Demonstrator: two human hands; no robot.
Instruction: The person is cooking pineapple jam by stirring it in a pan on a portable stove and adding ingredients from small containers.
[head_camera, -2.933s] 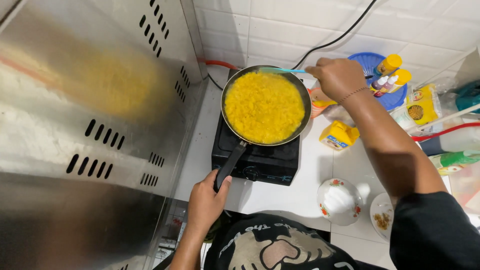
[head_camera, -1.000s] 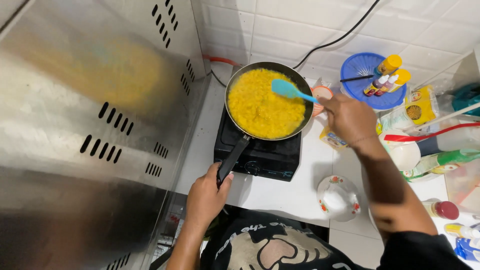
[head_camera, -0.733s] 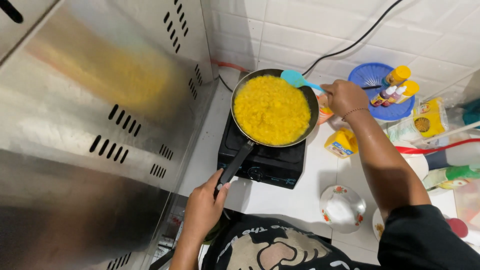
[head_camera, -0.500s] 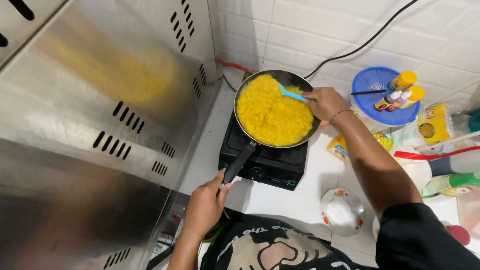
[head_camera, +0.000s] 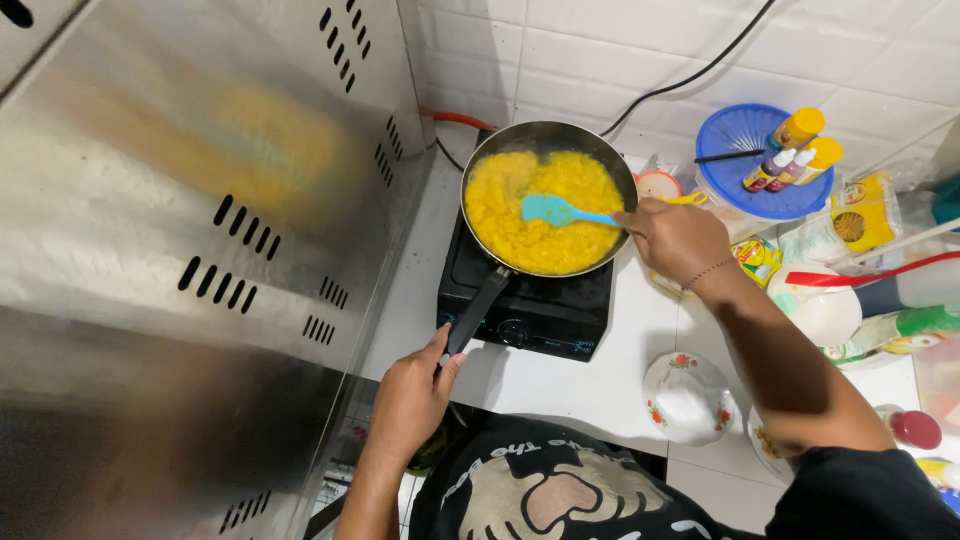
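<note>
A dark frying pan (head_camera: 553, 138) full of yellow scrambled egg (head_camera: 530, 235) sits on a black single-burner cooktop (head_camera: 548, 308). My left hand (head_camera: 412, 398) grips the end of the pan's black handle (head_camera: 481, 305) at the cooktop's front left corner. My right hand (head_camera: 676, 238) holds a light blue spatula (head_camera: 553, 211) at the pan's right rim, with its blade lying flat on the egg near the pan's middle.
A tall steel cabinet wall (head_camera: 190, 260) with vent slots fills the left. To the right of the cooktop stand a blue colander (head_camera: 745, 165) with small bottles, packets, a white bowl (head_camera: 817, 302) with a red utensil, and a flowered lid (head_camera: 688, 396). A black cable (head_camera: 690, 72) runs up the tiled wall.
My right hand has swept the spatula from the pan's far right rim into the middle of the egg. My left hand has stayed on the handle.
</note>
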